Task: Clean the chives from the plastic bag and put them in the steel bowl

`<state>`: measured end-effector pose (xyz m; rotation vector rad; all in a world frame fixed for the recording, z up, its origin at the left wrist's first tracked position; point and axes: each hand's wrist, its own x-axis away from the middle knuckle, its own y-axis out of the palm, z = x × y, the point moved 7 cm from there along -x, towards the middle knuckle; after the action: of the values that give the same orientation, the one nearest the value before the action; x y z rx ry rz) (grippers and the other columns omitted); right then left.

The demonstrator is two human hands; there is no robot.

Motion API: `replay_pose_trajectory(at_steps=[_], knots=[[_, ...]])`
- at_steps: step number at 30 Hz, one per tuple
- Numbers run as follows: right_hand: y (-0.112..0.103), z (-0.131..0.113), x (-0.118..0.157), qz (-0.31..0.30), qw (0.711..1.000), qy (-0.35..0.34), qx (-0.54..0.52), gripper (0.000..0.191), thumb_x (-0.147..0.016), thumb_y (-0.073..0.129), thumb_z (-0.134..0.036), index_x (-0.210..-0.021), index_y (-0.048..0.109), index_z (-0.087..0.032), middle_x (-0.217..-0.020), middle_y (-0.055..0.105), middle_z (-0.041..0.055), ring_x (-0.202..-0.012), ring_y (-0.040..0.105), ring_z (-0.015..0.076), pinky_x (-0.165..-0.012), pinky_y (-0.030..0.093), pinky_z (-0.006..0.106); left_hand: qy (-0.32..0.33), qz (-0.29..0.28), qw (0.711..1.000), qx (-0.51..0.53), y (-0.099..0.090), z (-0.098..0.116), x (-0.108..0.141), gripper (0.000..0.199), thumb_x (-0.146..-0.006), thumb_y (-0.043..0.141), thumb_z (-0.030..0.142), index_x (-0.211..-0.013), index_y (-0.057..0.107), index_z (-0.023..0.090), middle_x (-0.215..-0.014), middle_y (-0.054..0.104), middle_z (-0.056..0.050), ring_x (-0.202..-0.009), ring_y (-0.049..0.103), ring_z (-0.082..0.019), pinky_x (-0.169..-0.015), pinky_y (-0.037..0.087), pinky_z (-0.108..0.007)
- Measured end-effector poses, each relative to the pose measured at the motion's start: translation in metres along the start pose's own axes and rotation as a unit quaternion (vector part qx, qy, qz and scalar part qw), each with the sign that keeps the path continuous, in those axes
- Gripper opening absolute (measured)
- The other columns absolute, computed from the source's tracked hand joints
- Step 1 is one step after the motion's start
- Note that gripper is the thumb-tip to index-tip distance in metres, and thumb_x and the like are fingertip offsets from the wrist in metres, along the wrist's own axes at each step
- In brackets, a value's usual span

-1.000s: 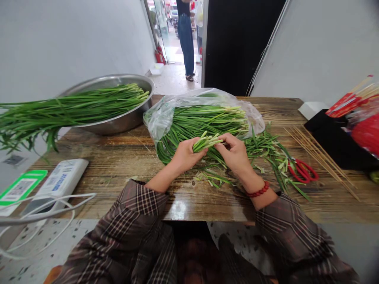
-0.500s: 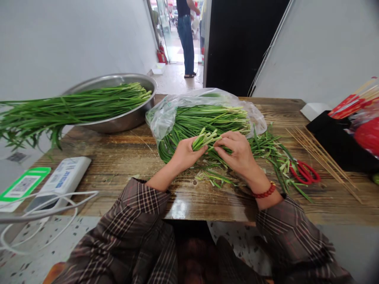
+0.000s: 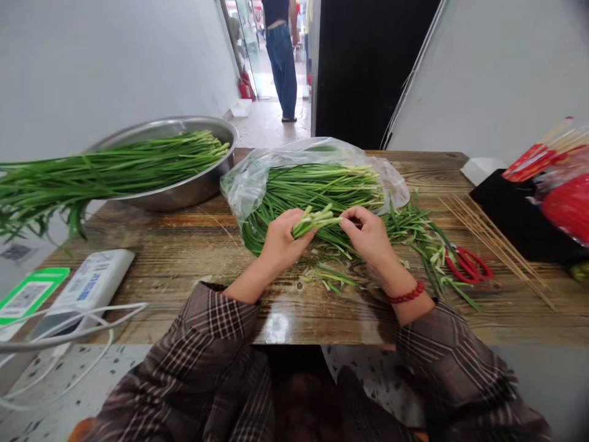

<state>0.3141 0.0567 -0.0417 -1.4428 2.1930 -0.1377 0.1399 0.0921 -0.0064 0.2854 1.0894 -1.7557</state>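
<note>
My left hand (image 3: 284, 238) is closed around a small bunch of garlic chives (image 3: 317, 220), their pale cut ends pointing right. At those ends my right hand (image 3: 365, 232) pinches the tip of one stalk between thumb and forefinger. Just behind both hands, a larger heap of garlic chives (image 3: 322, 184) lies in an opened clear plastic bag (image 3: 248, 181). Loose trimmings (image 3: 338, 276) are scattered on the wooden table (image 3: 193, 245) below and to the right of my hands.
At the left, a steel basin (image 3: 184, 190) holds more long chives hanging over its rim. A white power strip (image 3: 92, 282) with cables lies at front left. Red-handled scissors (image 3: 469, 265), bamboo skewers (image 3: 501, 245) and a black box (image 3: 519, 215) are at the right. A person (image 3: 281, 61) stands in the doorway.
My right hand has drawn slightly right, away from the bunch, and its pinch is now at a stalk's end. My left hand still holds the bunch. The person in the doorway has shifted posture.
</note>
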Motion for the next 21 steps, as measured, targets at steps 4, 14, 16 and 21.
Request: replay_pose_trajectory(at_steps=[4, 14, 16, 21], knots=[[0.002, -0.006, 0.002, 0.004, 1.0, -0.016, -0.001, 0.009, -0.077, 0.056, -0.026, -0.074, 0.061, -0.019, -0.075, 0.061, 0.0008, -0.071, 0.054, 0.0142, -0.065, 0.04, 0.027, 0.019, -0.024, 0.999, -0.016, 0.006, 0.003, 0.001, 0.009, -0.087, 0.061, 0.023, -0.086, 0.068, 0.017, -0.085, 0.069, -0.003, -0.079, 0.062, -0.015, -0.074, 0.047, -0.026], [0.006, -0.014, 0.005, -0.005, 0.999, -0.03, -0.009, 0.009, -0.078, 0.057, -0.026, -0.076, 0.061, -0.019, -0.075, 0.059, 0.0007, -0.071, 0.053, 0.0137, -0.067, 0.041, 0.027, -0.016, -0.049, 0.999, -0.015, 0.013, -0.005, 0.002, 0.01, -0.085, 0.061, 0.025, -0.084, 0.068, 0.018, -0.08, 0.068, -0.002, -0.075, 0.061, -0.015, -0.071, 0.048, -0.027], [0.009, -0.012, 0.006, -0.01, 0.999, -0.005, -0.04, 0.009, -0.077, 0.058, -0.028, -0.076, 0.061, -0.019, -0.076, 0.059, 0.0006, -0.071, 0.053, 0.0133, -0.066, 0.041, 0.026, -0.031, -0.061, 0.997, -0.032, 0.016, -0.008, 0.002, 0.016, -0.085, 0.062, 0.027, -0.072, 0.065, 0.018, -0.069, 0.063, -0.001, -0.068, 0.058, -0.015, -0.065, 0.045, -0.027], [0.017, 0.001, 0.008, -0.007, 0.974, 0.102, -0.203, 0.018, -0.077, 0.06, -0.037, -0.079, 0.058, -0.02, -0.076, 0.06, -0.0001, -0.07, 0.053, 0.0127, -0.065, 0.044, 0.025, -0.061, -0.049, 0.997, -0.023, 0.013, -0.012, 0.0, 0.022, -0.084, 0.063, 0.029, -0.065, 0.061, 0.018, -0.064, 0.059, -0.001, -0.063, 0.054, -0.014, -0.062, 0.043, -0.026]])
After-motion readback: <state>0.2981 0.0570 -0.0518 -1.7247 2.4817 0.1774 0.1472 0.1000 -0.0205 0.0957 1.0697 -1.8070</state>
